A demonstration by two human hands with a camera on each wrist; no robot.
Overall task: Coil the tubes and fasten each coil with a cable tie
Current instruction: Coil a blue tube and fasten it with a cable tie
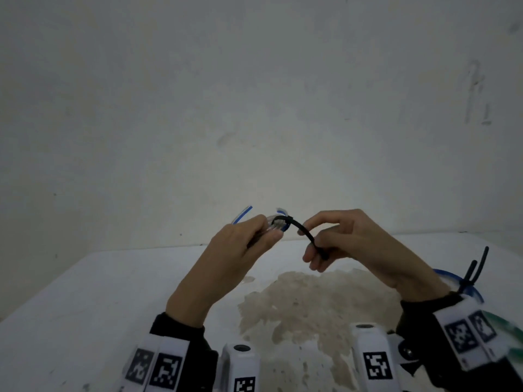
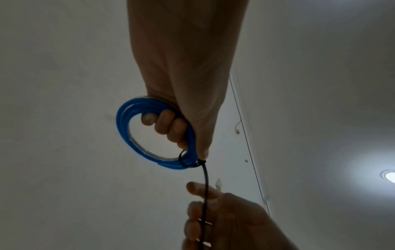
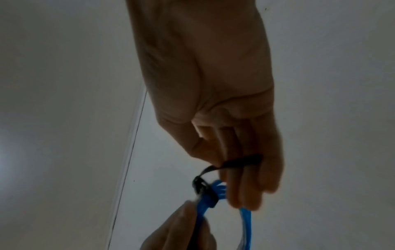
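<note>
1. Blue tube coil point(image 2: 136, 128) sits in the left hand point(image 1: 240, 244), fingers point(image 2: 169, 125) curled through its opening and thumb clamped along its side; both hands are raised above the far edge of the white table point(image 1: 85, 292).

2. Black cable tie point(image 1: 304, 232) already loops around the coil's strands, and its head lies against the bundle just past the left thumb.

3. Right hand point(image 1: 348, 239) grasps the tie's free tail, fingers closed round it, the strap running in a slight arc from the head to the grip.

4. Judged risk: a pull angled away from the head could twist the loop sideways, so the tie rides along the strands instead of cinching.

5. Judged risk: if the left grip loosens, the springy turns may splay and one strand could slip out of the loop before it bites.

6. Judged risk: the tail is thin and smooth, so the right fingers may slide off before it tightens.

7. Another blue coil point(image 1: 464, 281), already tied, lies near the table's right edge behind the right wrist.
</note>
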